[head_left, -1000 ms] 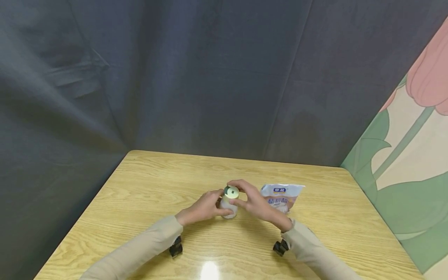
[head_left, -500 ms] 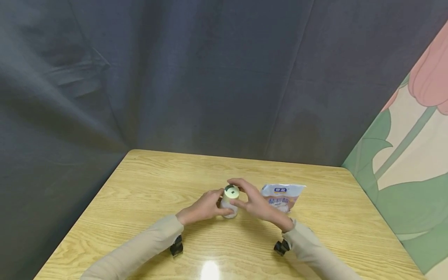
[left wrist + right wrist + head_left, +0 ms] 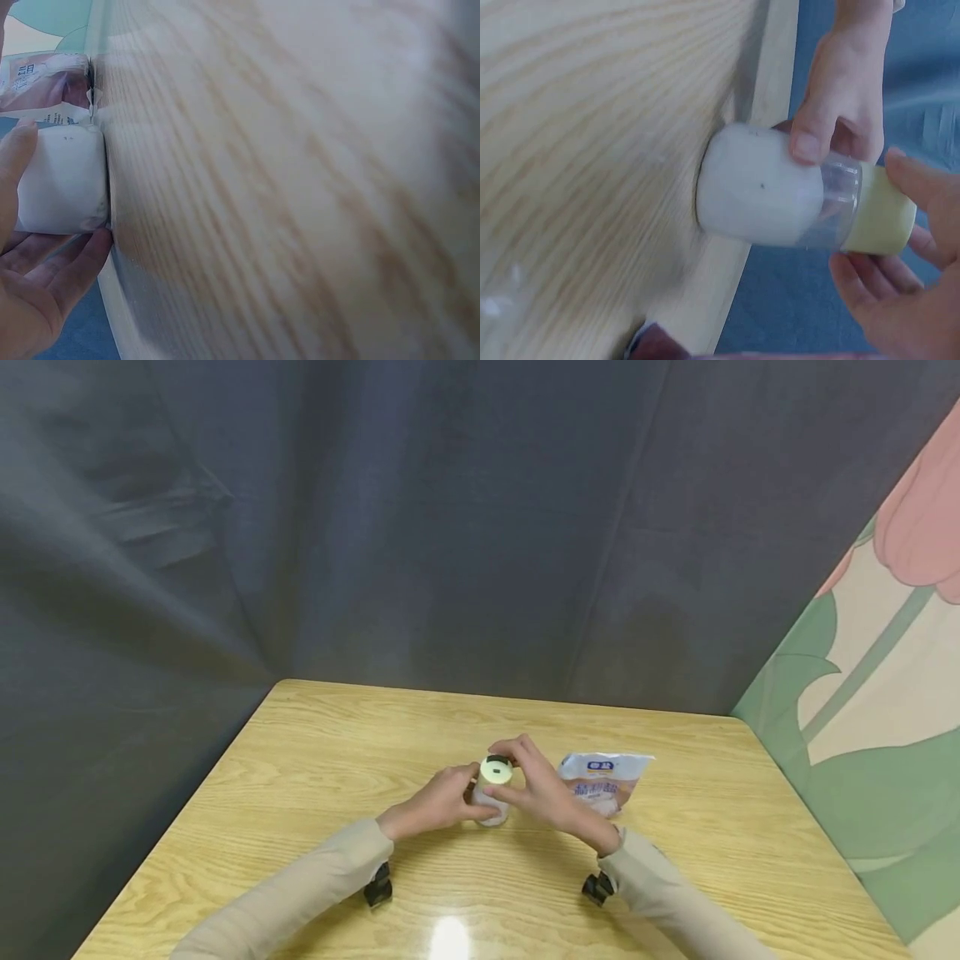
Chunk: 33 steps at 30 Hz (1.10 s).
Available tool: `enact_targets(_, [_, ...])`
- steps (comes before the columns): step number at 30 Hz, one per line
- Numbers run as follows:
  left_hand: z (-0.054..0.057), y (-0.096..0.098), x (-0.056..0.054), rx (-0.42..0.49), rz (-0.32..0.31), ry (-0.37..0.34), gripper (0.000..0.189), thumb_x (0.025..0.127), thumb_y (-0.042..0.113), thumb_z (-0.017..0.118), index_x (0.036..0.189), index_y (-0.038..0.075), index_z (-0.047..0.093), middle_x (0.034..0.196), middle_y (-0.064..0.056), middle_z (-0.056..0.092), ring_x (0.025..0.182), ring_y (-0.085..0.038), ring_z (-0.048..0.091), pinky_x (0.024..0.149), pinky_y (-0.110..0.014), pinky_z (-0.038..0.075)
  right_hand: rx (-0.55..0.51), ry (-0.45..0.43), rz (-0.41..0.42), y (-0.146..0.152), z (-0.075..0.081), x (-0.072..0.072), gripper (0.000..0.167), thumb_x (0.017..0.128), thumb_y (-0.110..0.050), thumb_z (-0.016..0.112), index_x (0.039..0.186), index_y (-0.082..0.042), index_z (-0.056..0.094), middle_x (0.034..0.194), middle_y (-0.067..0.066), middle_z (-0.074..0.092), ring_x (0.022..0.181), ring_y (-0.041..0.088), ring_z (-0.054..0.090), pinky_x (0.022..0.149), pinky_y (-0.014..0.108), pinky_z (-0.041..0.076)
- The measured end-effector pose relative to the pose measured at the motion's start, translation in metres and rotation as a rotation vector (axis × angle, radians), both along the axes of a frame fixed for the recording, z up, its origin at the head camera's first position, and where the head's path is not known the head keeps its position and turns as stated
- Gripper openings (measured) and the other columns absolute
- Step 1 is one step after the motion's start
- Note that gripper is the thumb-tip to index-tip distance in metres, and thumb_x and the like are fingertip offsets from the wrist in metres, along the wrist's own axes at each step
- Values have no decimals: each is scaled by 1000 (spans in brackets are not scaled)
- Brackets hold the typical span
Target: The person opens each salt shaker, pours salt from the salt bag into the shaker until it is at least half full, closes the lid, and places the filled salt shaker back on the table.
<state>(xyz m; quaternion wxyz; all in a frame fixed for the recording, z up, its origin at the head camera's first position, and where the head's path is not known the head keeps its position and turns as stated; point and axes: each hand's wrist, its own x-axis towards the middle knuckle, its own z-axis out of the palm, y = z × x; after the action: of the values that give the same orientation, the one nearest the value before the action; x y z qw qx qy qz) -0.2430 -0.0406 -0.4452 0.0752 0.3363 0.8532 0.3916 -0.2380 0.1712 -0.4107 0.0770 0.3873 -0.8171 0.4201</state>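
We see left hand (image 3: 435, 803) gripping clear jar (image 3: 491, 797) body, jar upright mid-table (image 3: 300, 777), holding white grains. Right hand (image 3: 540, 789) pinches pale yellow lid (image 3: 496, 770) atop jar. Just beyond right hand, white packet (image 3: 607, 779) lies flat toward table's right edge.

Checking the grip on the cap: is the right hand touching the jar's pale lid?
Touching. The right wrist view shows the right hand with fingertips against the lid of the jar.

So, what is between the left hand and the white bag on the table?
The jar and the right hand on its lid, in the head view.
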Motion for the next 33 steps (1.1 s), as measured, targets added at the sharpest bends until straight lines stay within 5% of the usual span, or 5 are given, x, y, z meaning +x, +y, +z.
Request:
enact_targets(7, [-1,1,0,-15,8,10,49,91,30,74,128,4,55,113,-7,66,91,-8,64,72,-19,53,-49,-73,113,5,0,0,54,87,1,72,136,1,49,132,15,55,122,30,54,103,44,45])
enact_targets(15, [-3,3,-1,-3,-11,8,42,91,28,74,123,7,57,105,-1,66,81,-3,63,70,-20,54,-6,-11,-18,-2,-3,0,51,85,-15,80,128,-3,55,109,6,49,99,18,53,86,33,51])
enact_targets(20, [-3,3,-1,-2,5,2,49,91,29,75,128,4,56,113,-7,66,92,-8,65,74,-18,53,-74,-90,96,3,0,0,58,87,-1,75,138,-2,47,129,14,55,117,31,56,99,43,48])
enact_targets(23, [-3,3,-1,-3,9,1,50,91,30,74,129,4,55,115,-8,66,96,-10,65,76,-18,53,-100,-131,123,3,11,5,58,85,7,72,136,4,46,128,23,57,116,38,57,100,49,47])
enact_targets(33, [-2,0,-1,10,-24,23,44,90,32,75,123,8,57,103,1,65,82,-2,62,68,-19,54,-30,-89,-67,-4,4,0,57,74,-9,88,120,-4,55,110,6,63,98,20,64,86,32,54])
